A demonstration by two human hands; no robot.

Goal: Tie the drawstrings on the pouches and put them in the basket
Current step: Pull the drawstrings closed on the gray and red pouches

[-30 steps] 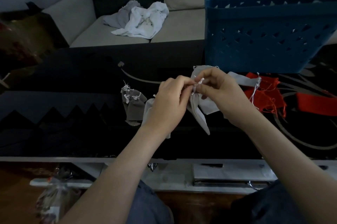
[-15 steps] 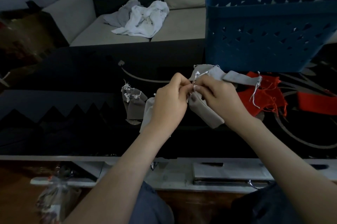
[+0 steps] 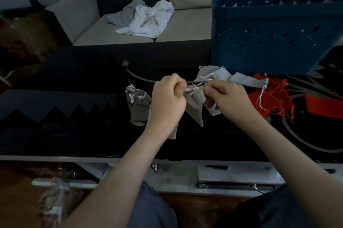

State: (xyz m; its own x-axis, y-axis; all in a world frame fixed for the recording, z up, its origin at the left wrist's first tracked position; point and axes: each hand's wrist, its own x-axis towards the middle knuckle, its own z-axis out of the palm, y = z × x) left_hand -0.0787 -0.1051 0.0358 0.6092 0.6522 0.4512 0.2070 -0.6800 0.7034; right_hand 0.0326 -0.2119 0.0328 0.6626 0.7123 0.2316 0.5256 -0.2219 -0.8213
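Note:
A grey pouch (image 3: 194, 106) hangs between my hands above the dark table, its neck cinched by white drawstrings. My left hand (image 3: 168, 100) pinches the left string end. My right hand (image 3: 224, 98) pinches the right end. Two tied grey pouches (image 3: 138, 101) lie to the left. More grey pouches (image 3: 217, 77) lie behind my hands, one partly hidden under my left wrist. Red pouches (image 3: 274, 96) lie to the right. The blue basket (image 3: 274, 29) stands at the back right.
The black glass table (image 3: 74, 83) has a white front edge. A red strip (image 3: 323, 106) lies at the far right. Crumpled white and grey cloths (image 3: 146, 18) sit on the sofa behind. A lower shelf holds papers and a plastic bag (image 3: 53, 198).
My hands have moved apart, pulling the drawstrings sideways. The pouch has swung from tilted right to hanging straight down between them.

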